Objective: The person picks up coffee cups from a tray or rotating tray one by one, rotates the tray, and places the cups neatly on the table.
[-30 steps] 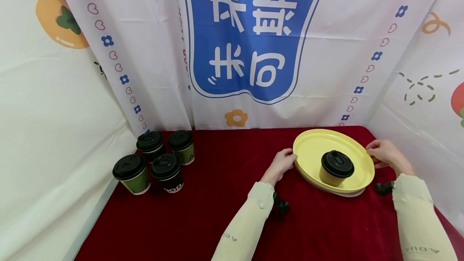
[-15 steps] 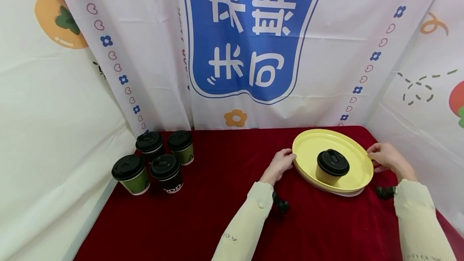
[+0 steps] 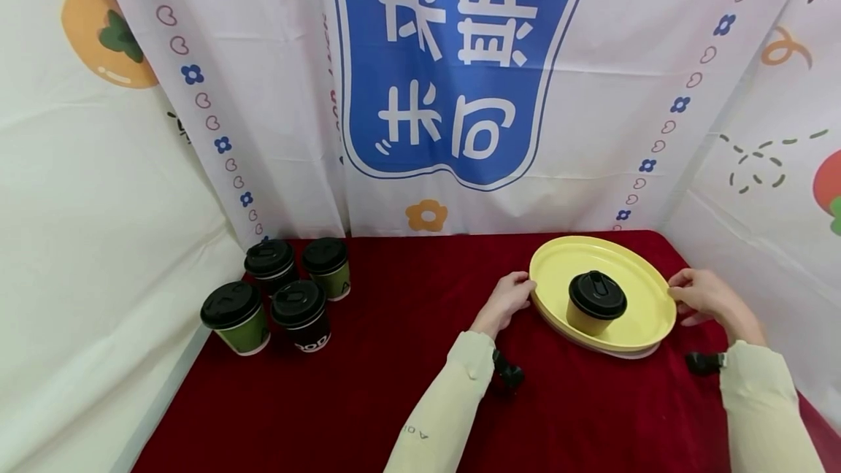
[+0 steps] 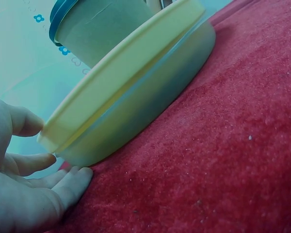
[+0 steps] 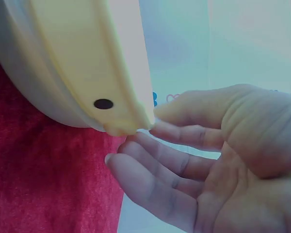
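Note:
A round yellow tray (image 3: 640, 320) sits over a paler round base (image 3: 634, 354) on the red cloth. On the tray stands a tan paper cup (image 3: 588, 320) with a black lid (image 3: 597, 295), upright. My left hand (image 3: 507, 301) is at the tray's left edge, where the thumb (image 4: 26, 121) and a fingertip meet the rim while lower fingers rest near the cloth. At the right edge, my right hand (image 3: 709, 296) pinches the rim between thumb (image 5: 184, 108) and index finger, its other fingers loosely bent below. A black dot (image 5: 104, 104) marks the tray's side.
Several lidded paper cups stand grouped at the back left: a green one (image 3: 244, 334), a black one (image 3: 310, 331), a dark one (image 3: 272, 268) and an olive one (image 3: 333, 282). White printed curtains (image 3: 381, 203) enclose the back and sides of the red table (image 3: 394, 341).
The tan cup has shifted left across the view. My right hand has moved slightly right and toward me along the tray's edge. The left hand has stayed nearly still.

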Motion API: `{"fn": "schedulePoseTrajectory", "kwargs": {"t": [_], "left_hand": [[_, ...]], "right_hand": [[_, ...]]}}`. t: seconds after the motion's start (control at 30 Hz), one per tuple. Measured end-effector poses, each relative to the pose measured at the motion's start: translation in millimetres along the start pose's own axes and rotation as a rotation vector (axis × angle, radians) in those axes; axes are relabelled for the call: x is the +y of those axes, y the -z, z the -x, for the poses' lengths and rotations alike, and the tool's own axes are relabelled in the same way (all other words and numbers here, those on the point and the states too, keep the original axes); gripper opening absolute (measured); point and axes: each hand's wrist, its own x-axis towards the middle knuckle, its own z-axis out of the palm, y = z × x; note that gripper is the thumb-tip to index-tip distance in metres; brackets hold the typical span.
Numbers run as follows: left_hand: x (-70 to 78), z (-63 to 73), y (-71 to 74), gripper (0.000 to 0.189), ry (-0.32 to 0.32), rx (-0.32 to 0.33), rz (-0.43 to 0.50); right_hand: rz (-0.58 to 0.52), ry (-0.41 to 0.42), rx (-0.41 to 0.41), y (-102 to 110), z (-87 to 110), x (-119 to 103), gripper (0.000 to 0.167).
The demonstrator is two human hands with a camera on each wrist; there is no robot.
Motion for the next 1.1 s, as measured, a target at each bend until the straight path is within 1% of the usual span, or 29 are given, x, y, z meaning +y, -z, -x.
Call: {"fn": "schedulePoseTrajectory", "kwargs": {"t": [0.13, 0.27, 0.47, 0.6, 0.83, 1.1], "left_hand": [[0.4, 0.2, 0.9, 0.045, 0.000, 0.002, -0.005], [0.5, 0.5, 0.9, 0.045, 0.000, 0.001, -0.011], [0.7, 1.8, -1.1, 0.045, 0.004, -0.005, -0.017], [1.8, 2.7, -1.7, 0.045, -0.002, -0.002, -0.014], [1.4, 2.2, 0.9, 0.044, -0.007, 0.004, -0.014], [2.1, 2.2, 1.7, 0.044, -0.011, 0.008, -0.020]], "right_hand": [[0.011, 0.015, 0.043, 1.0, -4.3, -1.6, 0.044], [0.016, 0.019, 0.075, 3.2, -14.6, -3.5, 0.050], [0.077, -0.014, 0.076, 7.9, -31.3, -2.8, 0.052], [0.089, -0.019, 0.072, 9.9, -38.1, -2.3, 0.049], [0.099, -0.001, 0.039, 9.0, -43.8, -3.2, 0.041], [0.117, 0.004, 0.020, 8.0, -45.2, -4.5, 0.041]]}}
